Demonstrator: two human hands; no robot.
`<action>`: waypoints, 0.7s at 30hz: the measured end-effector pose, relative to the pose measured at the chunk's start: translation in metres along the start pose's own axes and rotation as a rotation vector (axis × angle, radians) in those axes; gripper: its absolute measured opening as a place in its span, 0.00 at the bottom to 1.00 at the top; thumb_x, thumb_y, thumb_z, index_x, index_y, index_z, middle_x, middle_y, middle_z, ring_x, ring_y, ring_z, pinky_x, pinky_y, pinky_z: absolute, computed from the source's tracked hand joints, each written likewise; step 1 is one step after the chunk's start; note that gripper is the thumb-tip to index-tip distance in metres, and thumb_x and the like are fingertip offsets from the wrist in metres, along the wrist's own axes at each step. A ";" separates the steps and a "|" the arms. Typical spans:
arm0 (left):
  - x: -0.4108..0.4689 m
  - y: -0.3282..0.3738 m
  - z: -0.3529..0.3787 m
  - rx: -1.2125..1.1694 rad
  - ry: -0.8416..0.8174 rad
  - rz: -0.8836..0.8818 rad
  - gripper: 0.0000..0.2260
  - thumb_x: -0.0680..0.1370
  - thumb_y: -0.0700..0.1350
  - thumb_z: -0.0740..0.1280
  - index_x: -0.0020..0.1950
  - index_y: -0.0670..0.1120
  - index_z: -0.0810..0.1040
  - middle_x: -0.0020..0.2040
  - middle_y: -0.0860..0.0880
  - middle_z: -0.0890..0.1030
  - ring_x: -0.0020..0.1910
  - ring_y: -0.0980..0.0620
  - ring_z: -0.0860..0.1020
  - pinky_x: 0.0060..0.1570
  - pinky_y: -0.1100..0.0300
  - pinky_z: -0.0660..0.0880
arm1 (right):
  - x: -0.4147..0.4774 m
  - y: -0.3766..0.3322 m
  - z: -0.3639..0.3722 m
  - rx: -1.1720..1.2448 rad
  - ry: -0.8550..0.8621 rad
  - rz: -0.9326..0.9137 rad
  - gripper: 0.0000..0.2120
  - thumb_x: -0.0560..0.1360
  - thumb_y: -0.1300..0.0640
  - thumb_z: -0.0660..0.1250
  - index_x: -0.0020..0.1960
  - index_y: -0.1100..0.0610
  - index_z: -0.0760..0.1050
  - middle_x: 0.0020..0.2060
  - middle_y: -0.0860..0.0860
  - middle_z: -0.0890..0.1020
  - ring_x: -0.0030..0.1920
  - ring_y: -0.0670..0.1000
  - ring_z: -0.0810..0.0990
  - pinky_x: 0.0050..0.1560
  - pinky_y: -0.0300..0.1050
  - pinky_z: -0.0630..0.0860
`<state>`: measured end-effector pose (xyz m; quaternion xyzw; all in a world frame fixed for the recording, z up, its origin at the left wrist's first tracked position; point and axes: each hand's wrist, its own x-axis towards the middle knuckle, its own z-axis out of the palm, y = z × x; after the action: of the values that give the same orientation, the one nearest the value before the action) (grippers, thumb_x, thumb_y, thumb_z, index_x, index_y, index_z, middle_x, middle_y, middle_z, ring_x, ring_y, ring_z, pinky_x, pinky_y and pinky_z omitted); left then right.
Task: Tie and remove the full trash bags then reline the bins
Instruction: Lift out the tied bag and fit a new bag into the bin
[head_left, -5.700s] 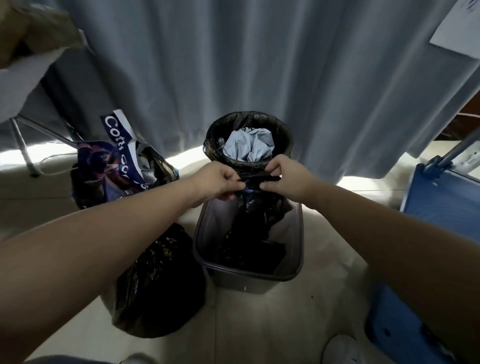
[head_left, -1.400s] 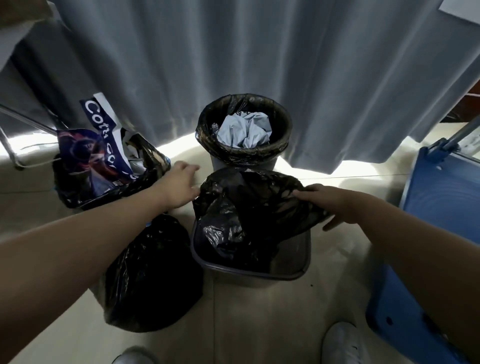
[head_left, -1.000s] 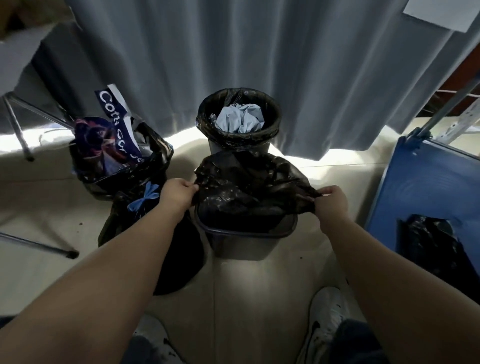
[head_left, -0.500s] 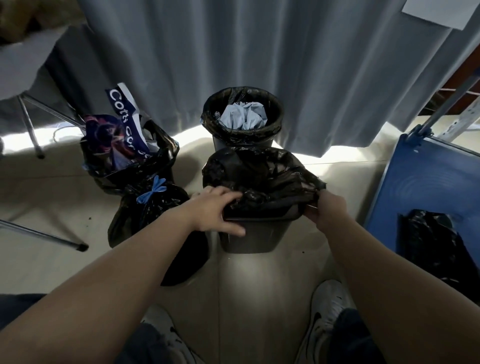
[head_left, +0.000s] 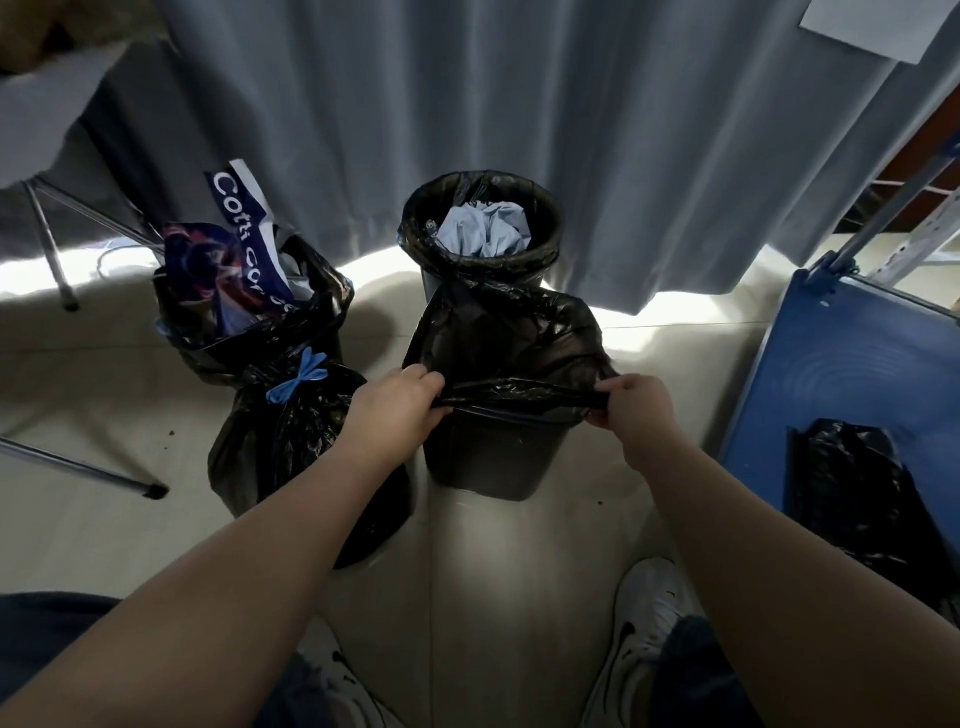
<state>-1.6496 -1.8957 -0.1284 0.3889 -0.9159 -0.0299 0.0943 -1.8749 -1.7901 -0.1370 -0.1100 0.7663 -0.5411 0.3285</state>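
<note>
**As the fresh liner goes taut, the near bin is all but relined**

Half a second ago the left hand (head_left: 400, 410) lay flat across the near edge. Now it is curled, thumb and fingers pinching the hem of the black liner (head_left: 509, 343) at the left corner. The right hand (head_left: 636, 410) pinches the same hem at the right corner. Between them the plastic is drawn into a tight band along the near rim of the rectangular bin (head_left: 493, 457), which stands on the floor (head_left: 493, 571) just ahead of the person's shoes. The rest of the liner billows up over the bin's mouth and leans against the round bin (head_left: 434, 283) behind.

By my reckoning the hem is ready to be folded down over the rim. I cannot tell whether the far edge is hooked on. The round bin holds a full, untied bag topped with crumpled paper (head_left: 483, 234), so it waits its turn. One tied bag (head_left: 291, 441), knotted with a blue tie (head_left: 301, 376), stands just left of the near bin.
</note>
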 end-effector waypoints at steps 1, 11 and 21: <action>-0.003 -0.001 0.002 -0.015 0.010 -0.033 0.11 0.77 0.52 0.63 0.51 0.46 0.76 0.50 0.49 0.77 0.52 0.47 0.76 0.42 0.55 0.72 | -0.005 0.001 0.000 0.016 0.004 0.009 0.12 0.76 0.73 0.56 0.38 0.64 0.74 0.43 0.61 0.77 0.38 0.60 0.78 0.32 0.42 0.81; -0.022 -0.010 0.027 -0.418 -0.169 -0.307 0.11 0.78 0.46 0.61 0.57 0.47 0.80 0.58 0.48 0.80 0.67 0.49 0.70 0.71 0.50 0.57 | -0.045 0.036 0.009 0.340 -0.225 0.117 0.23 0.71 0.79 0.53 0.59 0.62 0.75 0.43 0.55 0.80 0.40 0.52 0.79 0.40 0.40 0.80; 0.001 0.035 0.023 -1.228 -0.057 -0.897 0.07 0.77 0.42 0.67 0.42 0.40 0.75 0.38 0.43 0.79 0.30 0.49 0.78 0.24 0.62 0.78 | -0.052 0.075 0.035 -0.264 -0.230 0.036 0.22 0.73 0.71 0.60 0.66 0.61 0.69 0.41 0.57 0.76 0.34 0.51 0.74 0.35 0.42 0.74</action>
<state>-1.6795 -1.8721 -0.1464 0.6007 -0.4910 -0.5798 0.2488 -1.7997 -1.7607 -0.1916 -0.1996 0.7898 -0.4139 0.4062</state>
